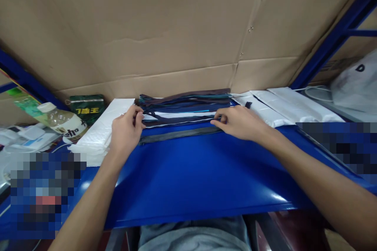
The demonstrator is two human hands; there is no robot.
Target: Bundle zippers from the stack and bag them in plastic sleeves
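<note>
- Head view, hand state: the left hand [128, 127] and the right hand [238, 119] are set well apart. Each appears to pinch one end of a dark strip [182, 119] between thumb and curled fingers; the exact contact at the left fingertips is too small to confirm.
- Head view, position: the dark strip spans the gap between the hands, above the bare part of the blue table top [182, 172]. A grey strip [176, 135] lies nearer the person, roughly parallel. A strip bundle [185, 98] lies beyond, toward the cardboard panel [176, 27].
- Risk, wrong pick: neighbouring strips lie close and are similar in colour. A pinch at the left ends could catch two strips together.
- Risk, drag: the right hand is just above the right end of the grey strip. A low sweep of that hand could pull the grey strip out of line.
- Risk, twist or slack: the strip is thin and probably limp. Uneven tension between the two pinches could let it fold or roll.
- Risk, slip: the table top looks glossy. A strip released without pressure could slide or skew.
- Risk, side contact: white packets [282, 106] lie just beside the right hand, and a white package [118, 106] lies beside the left. A wide outward pull could push either one.
</note>
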